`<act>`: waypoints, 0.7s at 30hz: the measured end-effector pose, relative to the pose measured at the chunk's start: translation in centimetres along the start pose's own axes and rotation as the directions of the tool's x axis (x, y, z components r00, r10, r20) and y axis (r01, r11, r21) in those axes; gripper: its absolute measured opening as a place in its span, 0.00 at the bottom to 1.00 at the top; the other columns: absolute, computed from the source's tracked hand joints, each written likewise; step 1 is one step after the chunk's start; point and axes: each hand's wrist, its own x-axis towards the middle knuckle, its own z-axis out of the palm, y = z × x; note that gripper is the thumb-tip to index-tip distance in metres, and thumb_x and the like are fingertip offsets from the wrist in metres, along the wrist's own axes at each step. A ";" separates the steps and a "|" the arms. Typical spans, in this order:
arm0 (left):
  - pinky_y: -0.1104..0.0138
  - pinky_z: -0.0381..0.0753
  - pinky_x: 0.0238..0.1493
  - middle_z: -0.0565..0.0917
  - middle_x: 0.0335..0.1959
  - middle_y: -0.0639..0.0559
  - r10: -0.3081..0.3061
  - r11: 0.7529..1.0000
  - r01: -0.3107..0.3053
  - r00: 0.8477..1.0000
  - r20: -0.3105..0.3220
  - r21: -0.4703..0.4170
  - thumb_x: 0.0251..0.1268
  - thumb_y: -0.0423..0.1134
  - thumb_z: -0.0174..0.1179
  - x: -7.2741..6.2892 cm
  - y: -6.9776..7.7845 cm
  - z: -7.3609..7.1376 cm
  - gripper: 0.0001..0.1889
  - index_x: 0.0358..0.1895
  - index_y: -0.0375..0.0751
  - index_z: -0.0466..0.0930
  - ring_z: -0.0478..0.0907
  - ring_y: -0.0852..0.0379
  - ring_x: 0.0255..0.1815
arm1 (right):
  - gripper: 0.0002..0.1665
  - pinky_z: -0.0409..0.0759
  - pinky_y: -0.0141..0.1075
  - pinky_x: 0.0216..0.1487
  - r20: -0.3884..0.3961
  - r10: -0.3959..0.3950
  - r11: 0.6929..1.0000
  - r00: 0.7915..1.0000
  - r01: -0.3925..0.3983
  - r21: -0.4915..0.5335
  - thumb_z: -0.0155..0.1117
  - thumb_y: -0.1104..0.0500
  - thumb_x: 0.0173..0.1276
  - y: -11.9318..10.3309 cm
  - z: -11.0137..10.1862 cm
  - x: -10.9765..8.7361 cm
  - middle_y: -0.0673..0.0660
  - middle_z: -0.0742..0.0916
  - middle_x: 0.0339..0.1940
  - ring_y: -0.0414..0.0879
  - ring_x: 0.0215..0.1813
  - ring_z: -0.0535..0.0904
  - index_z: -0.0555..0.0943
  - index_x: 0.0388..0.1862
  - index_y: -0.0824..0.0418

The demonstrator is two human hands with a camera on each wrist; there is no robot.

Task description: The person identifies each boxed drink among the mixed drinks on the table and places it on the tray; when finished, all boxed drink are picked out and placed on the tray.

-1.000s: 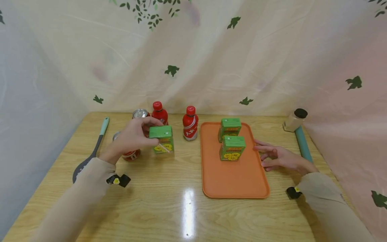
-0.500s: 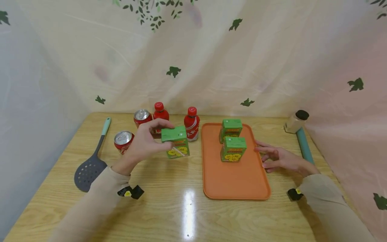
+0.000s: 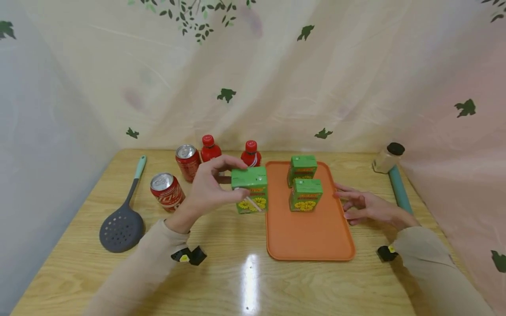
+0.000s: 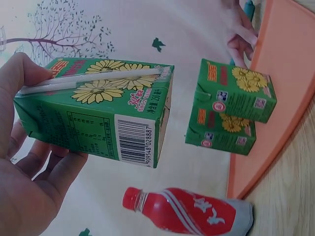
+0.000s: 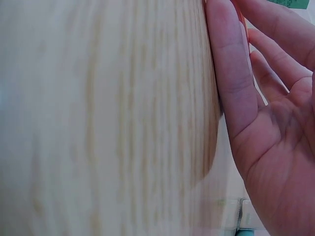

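My left hand (image 3: 209, 186) pinches a green drink carton (image 3: 251, 191) with yellow flowers between thumb and fingers, above the table beside the orange tray's (image 3: 310, 241) left edge. In the left wrist view a wrapped white straw (image 4: 93, 80) lies along the carton's side, and its barcode shows. Two matching cartons stand upright on the tray, a front carton (image 3: 306, 196) and a back carton (image 3: 302, 166). At the tray's right rim my right hand (image 3: 369, 207) rests with fingers extended, the fingertips touching the edge.
Behind my left hand stand two red bottles, one left (image 3: 211, 151) and one right (image 3: 251, 158). Two red cans, a near can (image 3: 168, 192) and a far can (image 3: 188, 162), and a slotted turner (image 3: 121, 228) are at left. A black-capped jar (image 3: 388, 158) and teal cylinder (image 3: 400, 191) are at right.
My left hand has carried the carton rightward from near the cans to the tray's left edge, uncovering the cans and the turner. My right hand has stayed at the tray's rim.
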 end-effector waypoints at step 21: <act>0.53 0.89 0.39 0.82 0.45 0.46 0.037 0.988 -0.017 0.991 0.130 -0.153 0.51 0.27 0.71 -0.2 -2.7 6.2 0.14 0.42 0.39 0.83 0.81 0.51 0.40 | 0.42 0.87 0.46 0.44 0.022 -0.041 0.999 0.999 0.041 0.000 0.60 0.71 0.74 0.2 -0.2 0.1 0.36 0.61 0.79 0.41 0.55 0.79 0.50 0.79 0.75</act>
